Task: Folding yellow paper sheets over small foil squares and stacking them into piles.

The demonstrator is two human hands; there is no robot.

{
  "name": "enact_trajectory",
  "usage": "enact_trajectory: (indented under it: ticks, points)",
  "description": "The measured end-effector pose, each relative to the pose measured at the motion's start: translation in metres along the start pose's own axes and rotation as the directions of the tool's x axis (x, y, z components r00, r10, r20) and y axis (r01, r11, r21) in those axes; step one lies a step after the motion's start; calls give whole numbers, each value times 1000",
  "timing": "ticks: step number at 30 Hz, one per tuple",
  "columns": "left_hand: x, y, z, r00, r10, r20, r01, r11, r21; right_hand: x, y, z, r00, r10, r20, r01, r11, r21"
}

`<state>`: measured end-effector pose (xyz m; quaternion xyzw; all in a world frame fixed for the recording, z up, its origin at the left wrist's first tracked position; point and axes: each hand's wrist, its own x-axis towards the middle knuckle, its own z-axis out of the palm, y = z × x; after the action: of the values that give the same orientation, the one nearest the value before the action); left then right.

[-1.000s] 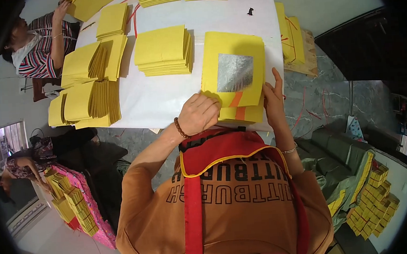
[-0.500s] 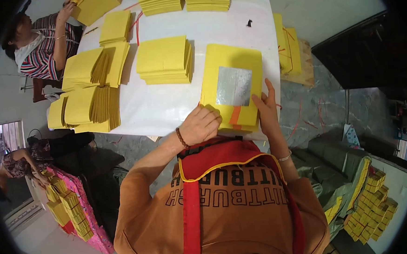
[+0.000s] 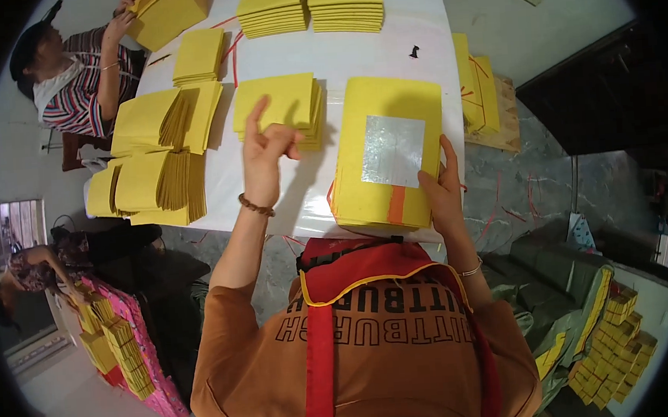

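A tall stack of yellow sheets (image 3: 392, 98) lies at the near right of the white table. On its top rests a shiny silver-grey square (image 3: 393, 149), with an orange strip (image 3: 397, 203) below it at the near edge. My right hand (image 3: 443, 186) holds the stack's right side, thumb on top and fingers along the edge. Raised over the table, my left hand (image 3: 270, 142) is empty, its index finger stretched out and the other fingers partly bent. Behind it sits a lower pile of folded yellow sheets (image 3: 281, 93), partly covered by the hand.
More folded yellow piles (image 3: 145, 121) stand at the left, with others (image 3: 346, 9) along the far side. Red straps (image 3: 234, 58) lie between piles. A person in a striped top (image 3: 85, 78) handles a yellow block at far left. Beyond the right edge, yellow bundles (image 3: 484, 92) sit on a wooden pallet.
My left hand has left the stack's near left corner and moved up and left toward the folded pile. My right hand stays at the stack's right side.
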<state>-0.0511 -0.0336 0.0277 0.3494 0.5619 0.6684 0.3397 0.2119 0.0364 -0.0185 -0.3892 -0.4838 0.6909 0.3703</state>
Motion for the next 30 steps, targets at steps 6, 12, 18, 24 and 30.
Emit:
enact_trajectory:
  ticks: [6,12,18,24,30]
  points:
    - [17,31,23,976,-38,214,68,988,-135,0,-3,-6,999,37,-19,-38,998,-49]
    - [6,24,55,862,-178,476,145,984,105,0,4,-11,999,14,-33,-14,1000,13]
    - [-3,2,40,965,-151,214,83,951,297,7,17,-18,996,5,-94,-11,998,-62]
    - [-14,-13,26,954,-201,221,116,931,346,11,6,-10,997,32,-76,-34,999,-30]
    - [-27,-36,33,911,-323,256,182,872,455,11,19,-13,992,67,-106,-73,996,-53]
